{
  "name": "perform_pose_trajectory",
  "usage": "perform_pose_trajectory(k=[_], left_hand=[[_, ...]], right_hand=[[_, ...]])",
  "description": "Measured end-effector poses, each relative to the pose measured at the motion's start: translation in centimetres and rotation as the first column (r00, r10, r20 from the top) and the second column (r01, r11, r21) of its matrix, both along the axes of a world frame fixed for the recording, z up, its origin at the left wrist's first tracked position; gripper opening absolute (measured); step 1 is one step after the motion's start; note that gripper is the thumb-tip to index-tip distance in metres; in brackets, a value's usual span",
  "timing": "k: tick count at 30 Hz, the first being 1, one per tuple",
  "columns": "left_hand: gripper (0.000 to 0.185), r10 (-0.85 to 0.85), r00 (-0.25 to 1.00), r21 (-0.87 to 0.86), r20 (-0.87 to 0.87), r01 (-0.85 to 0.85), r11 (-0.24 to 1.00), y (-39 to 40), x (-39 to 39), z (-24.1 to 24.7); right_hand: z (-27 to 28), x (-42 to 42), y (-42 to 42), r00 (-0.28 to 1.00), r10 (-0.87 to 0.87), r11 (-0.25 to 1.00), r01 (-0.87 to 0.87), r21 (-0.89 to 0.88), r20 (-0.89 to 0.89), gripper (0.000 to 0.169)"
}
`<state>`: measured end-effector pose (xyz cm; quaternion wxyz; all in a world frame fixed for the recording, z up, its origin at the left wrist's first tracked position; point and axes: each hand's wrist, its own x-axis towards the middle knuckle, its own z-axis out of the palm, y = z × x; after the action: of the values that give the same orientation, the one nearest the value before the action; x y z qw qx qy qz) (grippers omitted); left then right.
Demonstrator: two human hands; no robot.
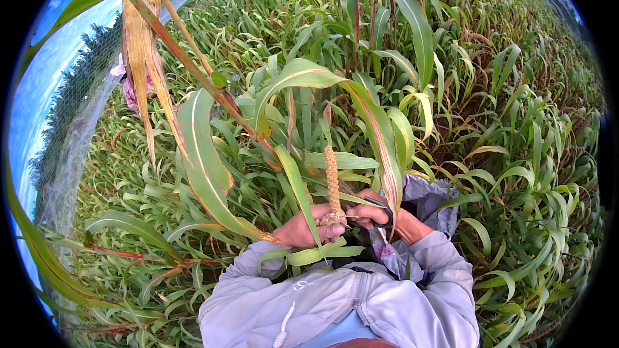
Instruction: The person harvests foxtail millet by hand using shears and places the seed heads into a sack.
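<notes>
My left hand (309, 227) grips a millet seed head (332, 179) near its base, and the upper part of the head stands upright above my fingers. Close beside it on the right, my right hand (370, 212) is closed on scissors, whose black handle (387, 212) shows around my fingers. The scissor blades cannot be made out. Long green leaves pass in front of both wrists. A pale plastic sack (430, 203) hangs beyond my right wrist, its opening partly hidden by leaves and my forearm.
A large sorghum-like leaf (205, 154) and dry brown leaves (140, 48) hang close in front at the left. Tall stalks (355, 19) rise ahead. Dense millet plants (522, 154) surround me. Netting (92, 106) runs along the left; a person in pink (130, 92) stands near it.
</notes>
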<state>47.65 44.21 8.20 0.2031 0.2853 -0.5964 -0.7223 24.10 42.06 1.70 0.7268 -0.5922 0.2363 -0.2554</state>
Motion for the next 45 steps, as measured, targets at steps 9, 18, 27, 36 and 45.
perform_pose_trajectory(k=[9,18,27,36,45], left_hand=[[0.029,-0.303,0.953,0.051,0.002,0.302,0.952,-0.8,-1.1,-0.4],[0.019,-0.480,0.841,-0.200,0.248,0.529,0.824,-1.7,-7.5,-4.9],[0.019,-0.613,0.715,0.113,0.337,0.615,0.780,-4.8,-19.7,-18.7],[0.068,-0.366,0.859,-0.051,0.358,0.410,0.911,-9.3,-23.7,-30.9],[0.022,-0.478,0.843,-0.308,0.246,0.535,0.786,-14.1,-23.0,-21.8]], right_hand=[[0.3,-1.6,4.7,0.966,-0.199,0.974,0.176,-0.145,-0.164,0.030],[-6.2,-5.4,7.4,0.734,-0.675,0.723,0.678,0.127,-0.079,0.011],[-16.8,-13.8,21.6,-0.100,-0.815,-0.111,0.994,-0.015,-0.570,0.025],[-17.1,-12.5,24.2,-0.068,-0.775,-0.170,0.980,0.103,-0.628,0.020],[-15.7,-10.3,20.3,0.215,-0.811,0.206,0.975,0.078,-0.544,0.025]])
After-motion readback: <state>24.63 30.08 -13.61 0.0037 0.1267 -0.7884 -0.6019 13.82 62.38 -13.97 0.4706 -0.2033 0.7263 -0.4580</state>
